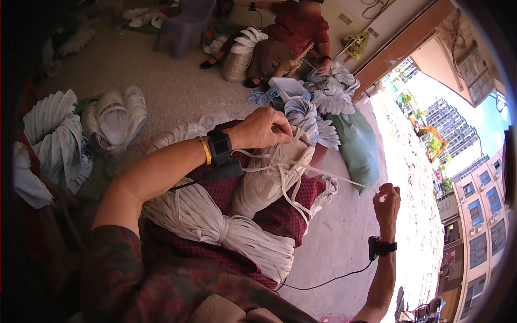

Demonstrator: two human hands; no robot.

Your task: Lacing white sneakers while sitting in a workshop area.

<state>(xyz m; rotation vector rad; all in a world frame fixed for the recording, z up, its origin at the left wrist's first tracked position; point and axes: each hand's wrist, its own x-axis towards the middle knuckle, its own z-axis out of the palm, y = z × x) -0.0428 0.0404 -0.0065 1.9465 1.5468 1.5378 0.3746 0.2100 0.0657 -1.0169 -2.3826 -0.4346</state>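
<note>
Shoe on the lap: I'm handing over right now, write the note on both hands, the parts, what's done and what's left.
Left hand: gripping the pale shoe at its top, on the checked lap cloth.
Right hand: out to the side, fingers pinching a white lace pulled taut from the shoe.
Bundle of white laces lies across the lap.
Done: laces cross several eyelets.
Left: probably finishing the lacing; the end is not visible.

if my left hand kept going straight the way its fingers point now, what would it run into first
Most likely the pale sneaker on your lap: the left hand already rests at its upper end, fingers curled down toward it. Beyond lie white shoe-upper bundles, though depth is unclear.
</note>
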